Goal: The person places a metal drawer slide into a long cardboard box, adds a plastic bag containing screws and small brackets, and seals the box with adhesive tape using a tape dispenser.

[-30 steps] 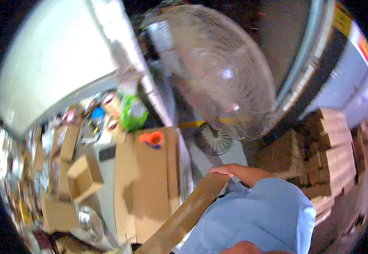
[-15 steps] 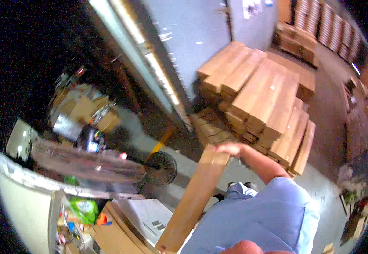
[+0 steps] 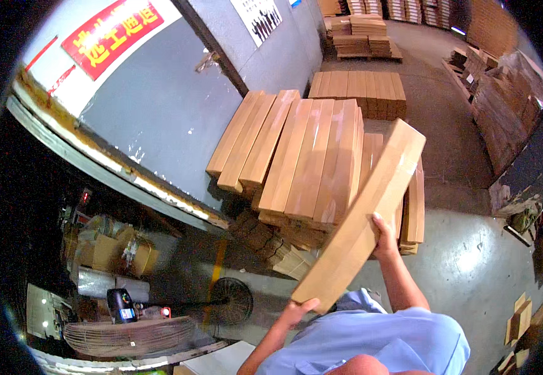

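Between my two hands I carry a long brown cardboard box (image 3: pixel 365 212), slanting from near left to far right. My left hand (image 3: pixel 301 310) grips its near lower end, thumb on top. Along the right side, past the middle, my right hand (image 3: pixel 384 235) grasps it with the thumb showing; the other fingers are hidden behind it. The box's far end hangs over the right part of a stack of similar long boxes (image 3: pixel 303 159), laid side by side in layers. From this view I cannot tell whether the box touches the stack.
Farther back are another row of boxes (image 3: pixel 359 87) and a pallet of flat cardboard (image 3: pixel 362 37). A grey door (image 3: pixel 159 119) borders the stack on the left. At lower left stands a round fan (image 3: pixel 231 301). Wrapped goods (image 3: pixel 503 119) and cardboard scraps (image 3: pixel 520 319) lie right.
I have turned toward the stack. The box has swung up and right, out over it. My right hand has shifted from its top end to its side, and my left hand has come into view.
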Demonstrator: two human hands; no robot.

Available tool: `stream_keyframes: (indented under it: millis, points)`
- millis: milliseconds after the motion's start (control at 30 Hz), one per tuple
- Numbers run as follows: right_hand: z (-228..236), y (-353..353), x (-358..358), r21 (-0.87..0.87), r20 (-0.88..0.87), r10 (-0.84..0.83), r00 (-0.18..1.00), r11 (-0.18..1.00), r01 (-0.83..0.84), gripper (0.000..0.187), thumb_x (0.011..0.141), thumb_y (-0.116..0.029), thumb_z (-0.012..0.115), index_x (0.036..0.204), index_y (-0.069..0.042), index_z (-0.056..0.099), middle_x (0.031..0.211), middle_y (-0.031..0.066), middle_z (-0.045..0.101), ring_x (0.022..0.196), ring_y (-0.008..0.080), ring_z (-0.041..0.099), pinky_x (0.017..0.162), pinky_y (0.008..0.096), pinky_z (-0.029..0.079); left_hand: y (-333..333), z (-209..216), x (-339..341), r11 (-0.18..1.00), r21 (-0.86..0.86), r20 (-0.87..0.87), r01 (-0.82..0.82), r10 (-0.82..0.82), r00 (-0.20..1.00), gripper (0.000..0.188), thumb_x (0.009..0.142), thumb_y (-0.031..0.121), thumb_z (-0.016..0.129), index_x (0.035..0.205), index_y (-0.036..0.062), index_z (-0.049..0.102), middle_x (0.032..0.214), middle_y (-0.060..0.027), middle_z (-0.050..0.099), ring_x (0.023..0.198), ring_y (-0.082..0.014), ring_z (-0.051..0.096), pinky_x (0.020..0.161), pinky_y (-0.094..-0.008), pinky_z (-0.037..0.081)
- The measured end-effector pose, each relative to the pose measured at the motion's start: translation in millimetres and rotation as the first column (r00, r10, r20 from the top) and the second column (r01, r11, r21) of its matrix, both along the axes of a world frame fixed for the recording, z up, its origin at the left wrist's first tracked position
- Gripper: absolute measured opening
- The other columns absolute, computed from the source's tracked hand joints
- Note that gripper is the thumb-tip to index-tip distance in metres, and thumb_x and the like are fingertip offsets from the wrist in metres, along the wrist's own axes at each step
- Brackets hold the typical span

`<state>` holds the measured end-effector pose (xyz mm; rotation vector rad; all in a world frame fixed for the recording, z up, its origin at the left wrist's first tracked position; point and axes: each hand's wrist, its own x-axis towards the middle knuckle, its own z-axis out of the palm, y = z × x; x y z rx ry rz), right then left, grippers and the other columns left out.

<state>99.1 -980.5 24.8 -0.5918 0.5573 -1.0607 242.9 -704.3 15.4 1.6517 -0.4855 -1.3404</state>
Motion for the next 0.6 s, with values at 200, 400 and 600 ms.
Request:
stream_keyframes:
  millis: [200, 400, 600]
  points:
    - [-29.7, -60.4, -46.4, 0.028, -0.133, -0.165, 0.977, 0.985, 0.17, 0.063, 0.079, -0.018, 0.063, 0.133, -0.005, 0.033, 0.118, 0.0134, 0.051, 0.099, 0.0242, 0.056, 0.085, 0.0368, 0.047, -66.3, -44.9, -36.8, 0.87, -0.028, 0.057, 0.492, -0.49, 0.87, 0.065, 0.083, 0.047, 0.061, 0.126, 0.0013, 0.044, 0.123, -0.0137, 0.052, 0.113, -0.0244, 0.047, 0.095, -0.0372, 0.038]
    - [-96.5, -172.5, -13.4, -0.197, -0.221, -0.146, 0.964, 0.975, 0.102, 0.065, 0.082, -0.034, 0.063, 0.132, -0.002, 0.035, 0.12, 0.0134, 0.051, 0.106, 0.0235, 0.052, 0.089, 0.0335, 0.042, -83.5, -62.4, 2.2, 0.846, 0.047, 0.497, 0.532, -0.482, 0.722, 0.055, 0.083, 0.044, 0.06, 0.117, 0.004, 0.042, 0.11, -0.0153, 0.053, 0.103, -0.0293, 0.05, 0.091, -0.0392, 0.04]
    - [-321.0, -191.0, -21.5, -0.211, -0.79, -0.217, 0.573, 0.974, 0.078, 0.086, 0.077, -0.028, 0.071, 0.14, -0.004, 0.017, 0.129, 0.0154, 0.042, 0.116, 0.0275, 0.044, 0.095, 0.0381, 0.038, -48.2, -121.4, 27.1, 0.925, 0.203, 0.511, 0.321, -0.38, 0.771, 0.056, 0.08, 0.041, 0.064, 0.115, 0.0021, 0.046, 0.104, -0.0175, 0.058, 0.093, -0.0277, 0.058, 0.083, -0.0381, 0.046]
